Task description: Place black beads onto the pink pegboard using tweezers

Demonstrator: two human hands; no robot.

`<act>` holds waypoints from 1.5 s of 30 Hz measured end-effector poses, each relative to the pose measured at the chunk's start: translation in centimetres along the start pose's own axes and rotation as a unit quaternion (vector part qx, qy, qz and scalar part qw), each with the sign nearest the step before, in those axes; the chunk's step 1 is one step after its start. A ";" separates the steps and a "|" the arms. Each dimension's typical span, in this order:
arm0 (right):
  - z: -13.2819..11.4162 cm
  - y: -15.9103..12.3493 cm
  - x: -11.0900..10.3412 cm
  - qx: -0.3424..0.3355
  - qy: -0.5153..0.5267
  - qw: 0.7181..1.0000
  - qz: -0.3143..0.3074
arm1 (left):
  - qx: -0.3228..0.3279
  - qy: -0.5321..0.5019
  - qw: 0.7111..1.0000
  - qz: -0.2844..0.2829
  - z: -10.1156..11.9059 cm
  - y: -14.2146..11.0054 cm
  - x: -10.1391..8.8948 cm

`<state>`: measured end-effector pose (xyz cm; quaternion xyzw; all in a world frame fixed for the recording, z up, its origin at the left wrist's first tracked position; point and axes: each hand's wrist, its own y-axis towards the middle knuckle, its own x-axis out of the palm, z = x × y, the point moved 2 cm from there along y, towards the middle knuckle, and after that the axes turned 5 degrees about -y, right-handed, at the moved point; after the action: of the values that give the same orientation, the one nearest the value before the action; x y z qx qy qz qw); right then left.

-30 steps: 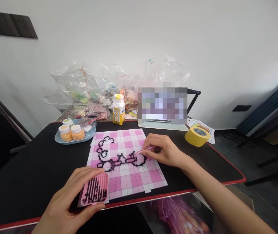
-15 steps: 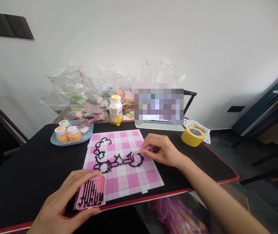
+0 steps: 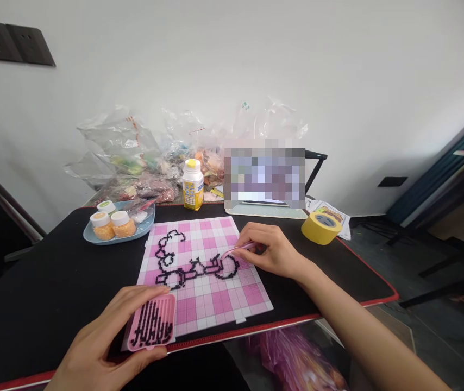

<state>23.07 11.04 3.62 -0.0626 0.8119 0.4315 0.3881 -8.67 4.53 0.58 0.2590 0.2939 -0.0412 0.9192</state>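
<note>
My left hand (image 3: 112, 336) grips a small pink ridged bead tray (image 3: 171, 304) between thumb and fingers, over the near left corner of the pegboard. Rows of black beads (image 3: 150, 326) lie in its grooves. My right hand (image 3: 270, 251) is closed on pink tweezers (image 3: 238, 249), whose tip reaches down to the black bead outline near a round shape. The pink-and-white checked pegboard (image 3: 224, 298) lies flat on the table. Black beads on it form a curling outline (image 3: 169, 259) at the left and a round shape (image 3: 227, 269) at the right. Whether the tweezers hold a bead is too small to tell.
A blue plate (image 3: 146, 228) with several lidded jars stands at the left. Behind the board are a yellow-capped bottle (image 3: 193, 187), plastic bags (image 3: 134, 141) and a blurred screen (image 3: 264, 176). A yellow tape roll (image 3: 320, 228) sits right. The table has a red edge (image 3: 374, 301).
The view has shifted very slightly. Both hands keep nearly the same place, the left still on the bead tray and the right on the tweezers at the round shape.
</note>
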 end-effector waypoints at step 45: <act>0.7 -0.1 0.8 -0.005 0.001 1.000 -0.028 | 0.080 -0.008 0.996 -0.033 -1.1 0.0 0.3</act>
<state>23.00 11.71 2.77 -0.0879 0.8078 0.4247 0.3992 -8.96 5.08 -0.33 0.3220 0.2908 -0.0966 0.8958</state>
